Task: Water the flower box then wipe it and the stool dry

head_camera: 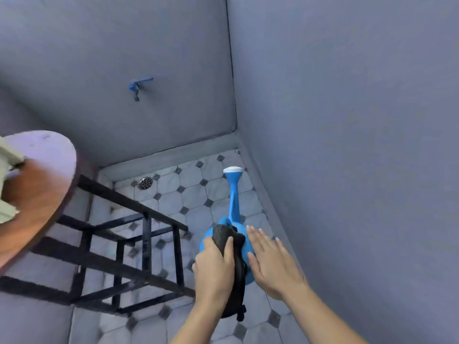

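Noting blue tap (137,86) projecting from grey back wall (99,58), lever pointing right. Seeing round metal drain (145,183) sitting in far left floor corner, near grey skirting (173,150). Recording pale octagonal floor tiles (198,212) alternating with small dark diamond insets. Observing plain grey side wall (347,120) meeting back wall at corner.

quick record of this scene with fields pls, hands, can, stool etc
watering can: blue, white-tipped spout pointing away
left hand: grips dark cloth on the can's top
right hand: fingers straight, at the can's side
stool: round wooden top, black frame, at left
flower box: pale, on stool, mostly cropped
tap: blue, on far wall
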Demonstrator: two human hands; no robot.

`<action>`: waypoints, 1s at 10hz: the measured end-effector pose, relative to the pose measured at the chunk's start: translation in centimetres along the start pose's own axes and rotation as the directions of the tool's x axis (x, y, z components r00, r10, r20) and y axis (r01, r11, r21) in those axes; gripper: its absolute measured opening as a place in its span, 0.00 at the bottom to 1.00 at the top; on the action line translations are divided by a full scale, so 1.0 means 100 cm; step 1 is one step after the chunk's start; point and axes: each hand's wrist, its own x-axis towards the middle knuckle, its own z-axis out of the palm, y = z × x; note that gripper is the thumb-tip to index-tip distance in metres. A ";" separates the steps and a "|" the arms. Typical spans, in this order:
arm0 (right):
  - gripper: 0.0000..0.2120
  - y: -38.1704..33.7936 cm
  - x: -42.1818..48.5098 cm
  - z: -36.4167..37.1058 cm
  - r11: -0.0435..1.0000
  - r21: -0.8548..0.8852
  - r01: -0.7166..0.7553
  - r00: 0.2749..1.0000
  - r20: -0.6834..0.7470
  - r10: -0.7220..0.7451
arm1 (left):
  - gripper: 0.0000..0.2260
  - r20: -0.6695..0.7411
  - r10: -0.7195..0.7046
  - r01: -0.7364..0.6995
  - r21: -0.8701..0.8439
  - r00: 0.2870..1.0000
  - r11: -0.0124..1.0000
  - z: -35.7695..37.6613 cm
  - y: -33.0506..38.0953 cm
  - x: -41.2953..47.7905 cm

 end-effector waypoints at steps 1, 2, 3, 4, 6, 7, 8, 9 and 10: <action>0.41 0.027 0.026 0.061 1.000 -0.024 0.011 0.998 0.058 -0.009 | 0.16 0.018 -0.021 0.020 0.030 1.000 0.999 0.055 -0.045 0.025; 0.42 0.064 0.059 0.129 0.999 -0.038 0.015 0.988 0.156 -0.009 | 0.17 0.036 -0.030 0.028 0.059 0.999 0.998 0.121 -0.093 0.055; 0.35 0.084 0.078 0.166 0.999 -0.040 -0.001 0.981 0.193 0.009 | 0.17 0.029 -0.049 0.047 0.075 0.998 0.996 0.159 -0.117 0.072; 0.27 0.106 0.100 0.204 0.999 -0.044 -0.029 0.973 0.228 0.038 | 0.17 0.032 -0.068 0.067 0.046 0.997 0.997 0.206 -0.144 0.093; 0.27 0.123 0.120 0.230 0.996 -0.069 -0.059 0.962 0.262 0.075 | 0.16 0.021 -0.072 0.071 0.012 0.997 0.997 0.242 -0.165 0.110; 0.27 0.125 0.121 0.238 0.994 -0.095 -0.049 0.953 0.294 0.075 | 0.16 0.035 -0.077 0.077 0.016 0.996 0.997 0.248 -0.169 0.107; 0.28 0.130 0.122 0.241 0.993 -0.100 -0.055 0.947 0.309 0.084 | 0.17 0.090 -0.079 0.076 0.034 0.993 0.997 0.254 -0.173 0.110; 0.28 0.125 0.118 0.231 0.992 -0.095 -0.082 0.951 0.290 0.106 | 0.22 0.130 -0.079 0.058 0.155 0.988 0.986 0.247 -0.169 0.112; 0.29 0.105 0.099 0.194 0.992 -0.024 -0.125 0.958 0.255 0.127 | 0.29 0.108 -0.046 0.005 0.357 0.993 0.934 0.218 -0.157 0.103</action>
